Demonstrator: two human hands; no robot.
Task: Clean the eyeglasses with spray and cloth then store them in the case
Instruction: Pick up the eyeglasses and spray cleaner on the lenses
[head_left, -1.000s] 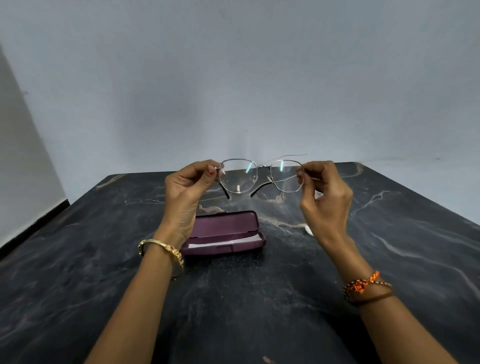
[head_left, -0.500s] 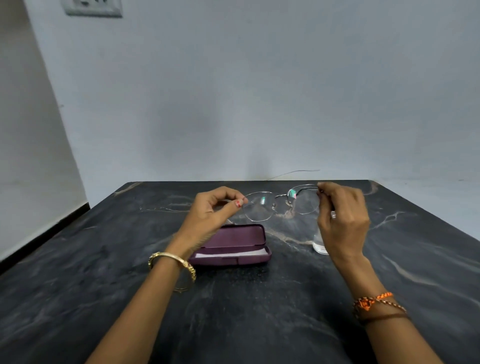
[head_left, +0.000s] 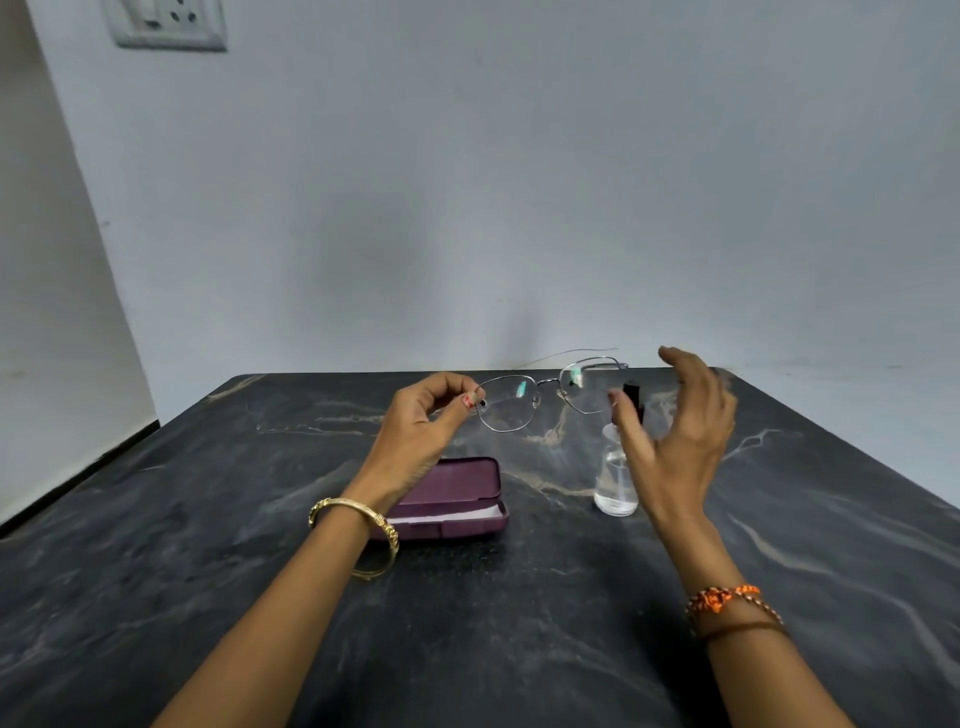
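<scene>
Thin metal-framed eyeglasses (head_left: 540, 394) hang in the air above the far half of the table, pinched at their left hinge by my left hand (head_left: 418, 431). My right hand (head_left: 675, 431) is off the frame, fingers spread, just right of the glasses and in front of a small clear spray bottle (head_left: 615, 486) with a dark cap that stands on the table. A maroon eyeglass case (head_left: 457, 501) lies under my left wrist, its lid slightly ajar with a white cloth edge showing in the gap.
The dark marbled table (head_left: 519, 623) runs up to a pale wall. Its left edge drops to a floor strip, its right edge slopes away. A wall socket (head_left: 169, 23) sits at the upper left.
My right hand has let go of the right side of the glasses and opened beside the spray bottle. The left hand keeps hold and the glasses sit lower and farther out.
</scene>
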